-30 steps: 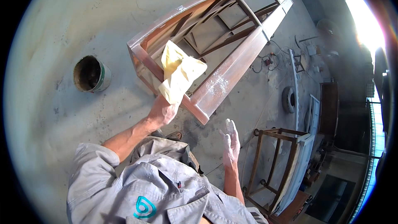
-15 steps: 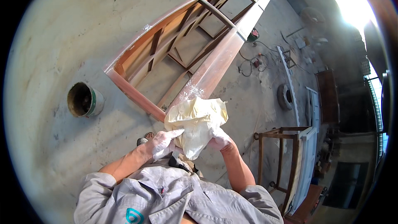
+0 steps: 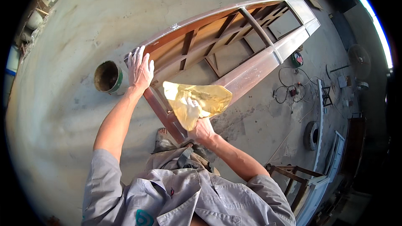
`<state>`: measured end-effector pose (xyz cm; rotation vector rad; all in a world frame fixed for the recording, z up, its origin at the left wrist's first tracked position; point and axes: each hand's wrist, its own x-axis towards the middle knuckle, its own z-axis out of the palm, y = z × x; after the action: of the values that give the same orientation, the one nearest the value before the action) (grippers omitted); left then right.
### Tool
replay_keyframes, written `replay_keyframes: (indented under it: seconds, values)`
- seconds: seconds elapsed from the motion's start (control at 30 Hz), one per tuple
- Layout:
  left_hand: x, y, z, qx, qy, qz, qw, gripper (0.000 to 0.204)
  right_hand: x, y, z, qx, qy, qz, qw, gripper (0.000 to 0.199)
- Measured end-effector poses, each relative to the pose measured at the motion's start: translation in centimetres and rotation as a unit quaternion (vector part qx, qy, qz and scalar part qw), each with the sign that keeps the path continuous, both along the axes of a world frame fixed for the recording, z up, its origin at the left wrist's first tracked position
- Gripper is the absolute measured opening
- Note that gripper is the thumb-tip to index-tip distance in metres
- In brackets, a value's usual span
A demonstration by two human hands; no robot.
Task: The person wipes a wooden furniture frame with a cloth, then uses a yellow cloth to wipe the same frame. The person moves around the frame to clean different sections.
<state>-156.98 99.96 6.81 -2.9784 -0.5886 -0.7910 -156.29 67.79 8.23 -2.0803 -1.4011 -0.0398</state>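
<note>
A long wooden furniture frame (image 3: 252,75), tapering toward its far end in this view, lies on the floor before me. Reddish-brown rails, whitish dusty patches and inner crosspieces make it up. My left hand (image 3: 140,69) rests at its near left corner, fingers stretched out and holding nothing. Over the near end of the frame, my right hand (image 3: 202,129) grips a thin yellowish cloth (image 3: 217,96), spread out and lit from above. Part of the fingers shows over the cloth; the rest is hidden beneath it. White dust coats both hands.
Left of the frame stands a bucket (image 3: 108,77). Cables (image 3: 293,90) lie on the floor to the right, near a tire (image 3: 310,135). A small wooden stand (image 3: 295,178) is at lower right. My foot (image 3: 163,136) is by the near rail.
My left hand has let go of the cloth and moved up-left to the frame's corner. The right hand keeps the cloth, which is now spread wider. The view has shifted.
</note>
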Motion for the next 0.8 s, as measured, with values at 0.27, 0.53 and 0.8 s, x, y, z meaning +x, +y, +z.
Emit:
replay_keyframes:
  seconds: [0.27, 0.53, 0.8]
  values:
    - [2.3, -1.6, 1.2, -0.033, -0.028, 0.002, 0.999, 0.031, 18.9, -5.9, 0.9, -0.263, 0.094, -0.085, 0.956, 0.043]
    - [2.2, -1.2, 1.3, -0.03, -0.038, 0.008, 0.999, 0.029, 15.4, -4.0, -0.6, -0.06, -0.019, 0.14, 0.988, 0.062]
    - [0.6, -2.1, 1.5, -0.039, -0.019, 0.01, 0.999, 0.025, -1.1, -1.0, -2.1, -0.008, 0.147, 0.125, 0.981, 0.055]
